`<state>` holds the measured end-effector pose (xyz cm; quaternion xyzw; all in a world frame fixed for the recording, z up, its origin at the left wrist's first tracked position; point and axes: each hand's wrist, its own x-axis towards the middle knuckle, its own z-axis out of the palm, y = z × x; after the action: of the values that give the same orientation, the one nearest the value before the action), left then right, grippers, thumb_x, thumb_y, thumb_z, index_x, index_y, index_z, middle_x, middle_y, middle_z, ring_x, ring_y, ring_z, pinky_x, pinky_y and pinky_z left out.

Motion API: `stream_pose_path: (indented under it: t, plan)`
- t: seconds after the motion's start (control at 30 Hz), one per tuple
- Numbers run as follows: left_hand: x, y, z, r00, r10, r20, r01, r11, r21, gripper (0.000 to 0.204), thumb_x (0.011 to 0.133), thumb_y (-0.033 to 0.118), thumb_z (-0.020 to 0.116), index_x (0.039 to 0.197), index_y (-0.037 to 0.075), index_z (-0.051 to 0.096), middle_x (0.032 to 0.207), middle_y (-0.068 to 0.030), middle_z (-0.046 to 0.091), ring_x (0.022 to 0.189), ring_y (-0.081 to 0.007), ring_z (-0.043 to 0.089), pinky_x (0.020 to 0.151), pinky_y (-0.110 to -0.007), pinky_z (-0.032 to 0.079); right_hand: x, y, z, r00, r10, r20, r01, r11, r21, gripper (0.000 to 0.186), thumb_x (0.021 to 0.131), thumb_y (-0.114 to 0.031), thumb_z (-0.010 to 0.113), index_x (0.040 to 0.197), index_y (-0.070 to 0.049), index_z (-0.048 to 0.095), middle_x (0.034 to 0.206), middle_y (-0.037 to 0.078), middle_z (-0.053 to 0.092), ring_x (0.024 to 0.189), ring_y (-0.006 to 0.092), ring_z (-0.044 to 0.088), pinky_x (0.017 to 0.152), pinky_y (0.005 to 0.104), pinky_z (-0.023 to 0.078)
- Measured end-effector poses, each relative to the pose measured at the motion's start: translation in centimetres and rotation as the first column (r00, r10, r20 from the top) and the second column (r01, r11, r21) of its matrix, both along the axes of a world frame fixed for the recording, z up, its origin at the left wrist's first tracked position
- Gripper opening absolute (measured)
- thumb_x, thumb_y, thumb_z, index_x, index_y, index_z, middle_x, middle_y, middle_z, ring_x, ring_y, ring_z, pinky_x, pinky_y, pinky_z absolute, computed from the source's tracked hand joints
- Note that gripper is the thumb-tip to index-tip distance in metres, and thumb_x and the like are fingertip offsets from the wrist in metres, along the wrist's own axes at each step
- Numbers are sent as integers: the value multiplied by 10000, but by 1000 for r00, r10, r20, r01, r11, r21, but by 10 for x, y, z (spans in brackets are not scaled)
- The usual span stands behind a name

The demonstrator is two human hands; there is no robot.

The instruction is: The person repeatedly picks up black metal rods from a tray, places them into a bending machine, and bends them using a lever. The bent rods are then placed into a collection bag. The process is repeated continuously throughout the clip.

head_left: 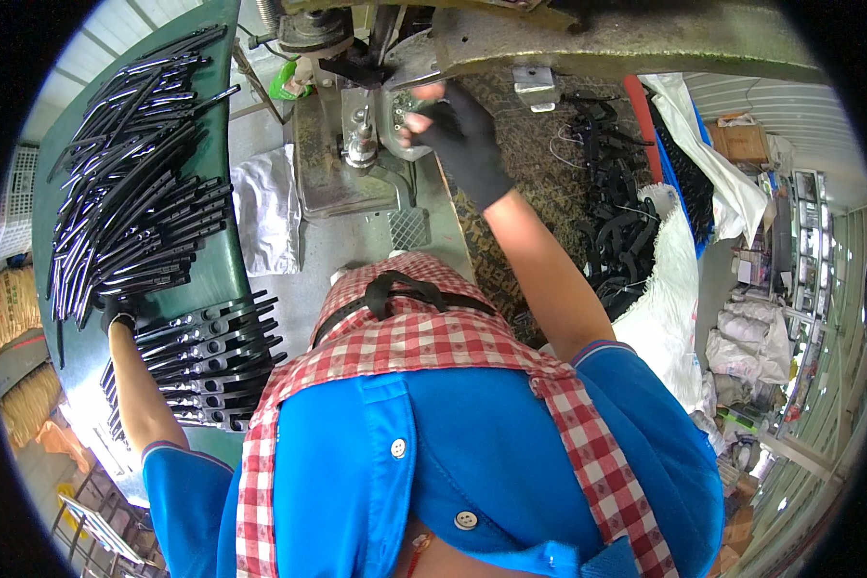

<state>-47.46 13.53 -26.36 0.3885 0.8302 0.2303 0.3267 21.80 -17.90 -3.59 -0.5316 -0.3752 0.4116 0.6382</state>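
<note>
My left hand (118, 312), in a black glove, is at the lower end of a heap of black metal rods (135, 193) on the green table. Its fingers blend into the dark rods, so I cannot see whether they grip one. Close by lies a neat stack of flat black bars with round holes (212, 364). My right hand (467, 144), in a black glove with bare fingertips, reaches over a clear tray of small metal parts (398, 108) beside the machine. Its fingers are bent but apart, and nothing shows between them. A metal fixture (360, 144) stands just left of the tray.
A heavy machine frame (626, 40) spans the top. A metal block (536, 89) sits on the patterned mat (506, 250). Black curved parts (612, 231) and a white sack (667, 289) lie right. A white plastic bag (268, 207) and a tread-plate pedal (408, 229) are ahead.
</note>
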Motion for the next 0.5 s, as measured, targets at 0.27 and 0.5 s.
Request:
stream_pose_path:
  t: [0.27,0.5]
  plan:
    - [40,-81,66,62,140,988,-285,951,-117,248,934,219,413,702,132,411,617,-30,397,502,-145,360,414,-249,292,175,-196,-125,526,-15,850,767,440,-467,326,789,-267,580,1040,-69,647,972,169,638,873,317,601,774,416,480]
    - [182,-180,184,-132,-71,989,-75,995,62,211,948,161,479,752,82,487,584,59,380,523,-58,374,462,-201,311,207,-277,-132,42,524,851,831,455,-321,458,741,-343,588,1171,-188,589,1109,212,589,1067,386,525,836,494,434]
